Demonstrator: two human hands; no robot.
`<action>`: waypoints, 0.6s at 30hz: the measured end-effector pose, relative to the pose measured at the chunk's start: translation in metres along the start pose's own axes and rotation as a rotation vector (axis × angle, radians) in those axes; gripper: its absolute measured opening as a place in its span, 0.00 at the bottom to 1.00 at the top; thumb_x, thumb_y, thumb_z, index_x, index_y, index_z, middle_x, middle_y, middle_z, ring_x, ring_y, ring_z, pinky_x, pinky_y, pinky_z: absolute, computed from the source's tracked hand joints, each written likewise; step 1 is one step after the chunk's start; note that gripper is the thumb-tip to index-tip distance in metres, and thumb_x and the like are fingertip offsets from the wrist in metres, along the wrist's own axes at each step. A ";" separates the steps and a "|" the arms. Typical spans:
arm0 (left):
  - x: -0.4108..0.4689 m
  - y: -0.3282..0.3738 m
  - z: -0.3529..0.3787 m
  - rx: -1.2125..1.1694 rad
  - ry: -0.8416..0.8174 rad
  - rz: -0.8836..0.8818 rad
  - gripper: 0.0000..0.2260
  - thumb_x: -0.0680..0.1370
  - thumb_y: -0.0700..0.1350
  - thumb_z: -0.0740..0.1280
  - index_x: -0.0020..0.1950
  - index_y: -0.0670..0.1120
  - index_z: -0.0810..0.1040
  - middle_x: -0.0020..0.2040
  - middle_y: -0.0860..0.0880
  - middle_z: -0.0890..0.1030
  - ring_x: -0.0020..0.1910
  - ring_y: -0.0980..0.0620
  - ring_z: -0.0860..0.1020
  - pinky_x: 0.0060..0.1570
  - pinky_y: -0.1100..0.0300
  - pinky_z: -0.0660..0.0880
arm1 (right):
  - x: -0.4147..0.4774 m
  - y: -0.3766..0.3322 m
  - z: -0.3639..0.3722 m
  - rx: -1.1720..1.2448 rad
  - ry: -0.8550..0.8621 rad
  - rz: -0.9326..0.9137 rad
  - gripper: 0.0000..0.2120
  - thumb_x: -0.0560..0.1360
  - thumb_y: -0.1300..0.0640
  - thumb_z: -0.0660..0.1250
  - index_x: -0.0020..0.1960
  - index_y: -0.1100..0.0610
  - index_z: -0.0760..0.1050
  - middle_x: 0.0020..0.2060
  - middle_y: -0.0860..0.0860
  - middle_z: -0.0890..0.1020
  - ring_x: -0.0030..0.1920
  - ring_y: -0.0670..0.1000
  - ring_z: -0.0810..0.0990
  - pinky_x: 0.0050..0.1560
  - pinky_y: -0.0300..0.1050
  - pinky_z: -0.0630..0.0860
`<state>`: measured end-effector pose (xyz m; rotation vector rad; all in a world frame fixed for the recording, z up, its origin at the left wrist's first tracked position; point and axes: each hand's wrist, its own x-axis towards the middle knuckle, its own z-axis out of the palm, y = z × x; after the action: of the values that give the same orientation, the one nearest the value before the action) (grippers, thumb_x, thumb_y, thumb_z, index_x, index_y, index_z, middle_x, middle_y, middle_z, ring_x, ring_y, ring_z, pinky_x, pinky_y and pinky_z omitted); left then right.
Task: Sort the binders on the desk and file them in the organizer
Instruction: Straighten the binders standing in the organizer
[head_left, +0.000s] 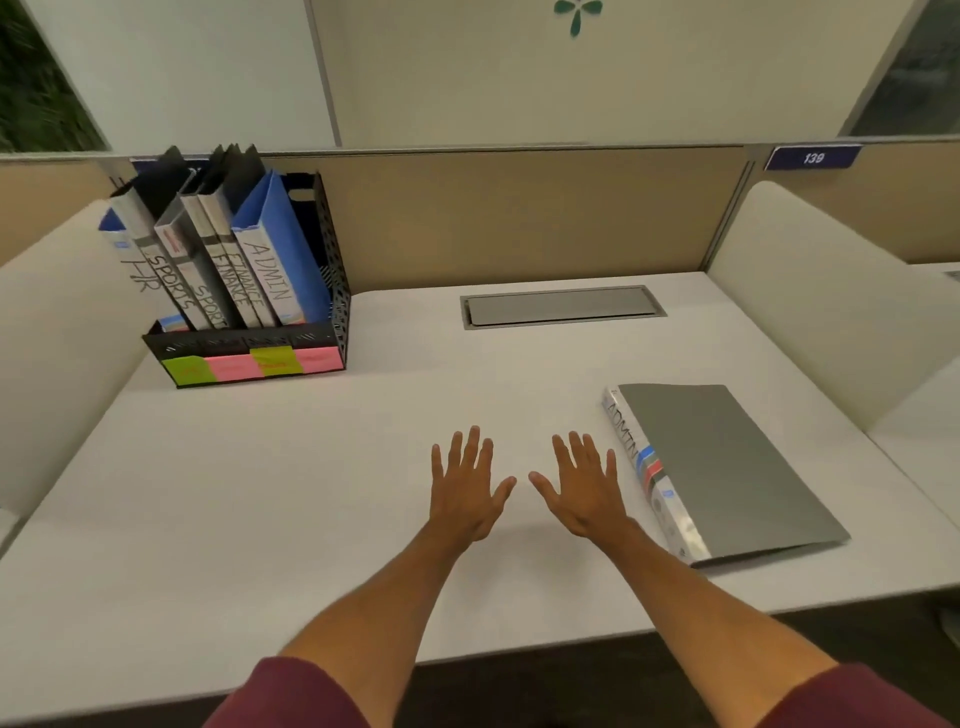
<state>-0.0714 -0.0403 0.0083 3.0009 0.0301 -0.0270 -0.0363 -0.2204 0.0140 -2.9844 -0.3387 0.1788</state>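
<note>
Grey ADMIN binder flat on desk | both hands flat, spread

Grey cable hatch, plate "139"

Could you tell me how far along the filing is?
Done: binders labelled HR, SPORTS, FINANCE and ADMIN stand in the organizer. In hand: nothing; left hand and right hand are open. Left: the grey ADMIN binder, flat on the desk.

desk centre bare | organizer far-left | binder right
</note>
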 end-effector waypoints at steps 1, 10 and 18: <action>0.006 0.014 0.003 -0.011 -0.002 -0.006 0.32 0.79 0.64 0.44 0.79 0.49 0.48 0.79 0.47 0.42 0.78 0.45 0.40 0.72 0.43 0.34 | 0.003 0.014 -0.002 0.003 -0.001 0.007 0.48 0.66 0.26 0.26 0.79 0.51 0.41 0.78 0.53 0.43 0.78 0.55 0.40 0.74 0.59 0.36; 0.052 0.139 0.034 -0.101 -0.101 -0.018 0.33 0.79 0.65 0.45 0.79 0.49 0.46 0.79 0.47 0.42 0.78 0.45 0.41 0.73 0.43 0.36 | 0.022 0.149 -0.020 0.046 0.001 0.096 0.35 0.78 0.33 0.47 0.78 0.52 0.50 0.78 0.54 0.53 0.77 0.56 0.49 0.74 0.60 0.46; 0.078 0.215 0.055 -0.269 -0.198 -0.023 0.35 0.79 0.65 0.48 0.79 0.46 0.46 0.79 0.46 0.45 0.78 0.45 0.44 0.74 0.44 0.41 | 0.027 0.245 -0.017 0.120 -0.033 0.298 0.34 0.78 0.35 0.52 0.77 0.53 0.53 0.76 0.56 0.56 0.76 0.59 0.52 0.73 0.64 0.50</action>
<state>0.0104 -0.2593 -0.0178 2.7147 0.0439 -0.2978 0.0446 -0.4533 -0.0078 -2.8985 0.1121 0.2678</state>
